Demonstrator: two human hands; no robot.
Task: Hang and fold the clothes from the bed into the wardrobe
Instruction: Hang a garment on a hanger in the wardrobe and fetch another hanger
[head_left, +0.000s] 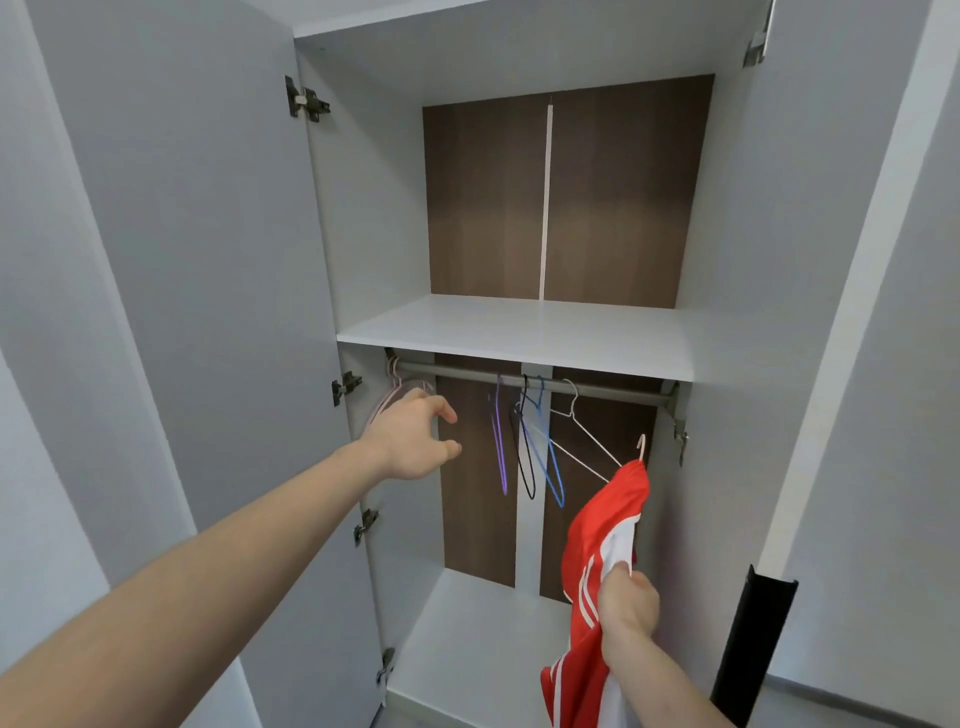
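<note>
The wardrobe stands open in front of me, with a grey rail (467, 374) under a white shelf (519, 332). My right hand (626, 603) grips a red garment with white stripes (597, 535), which sits on a pale hanger whose hook (642, 447) pokes out at the top, below the rail's right end. My left hand (415, 441) reaches into the left side with relaxed fingers, just in front of pink hangers (387, 400) on the rail, holding nothing. Purple (500, 441), black (525, 447), blue (545, 452) and white (582, 436) hangers hang bare from the rail's middle.
The left door (182, 260) and right door (857, 312) are swung wide open. A black vertical handle (753, 649) sits on the right door's edge. The wardrobe floor (478, 639) lies below the rail. Brown panels form the back wall.
</note>
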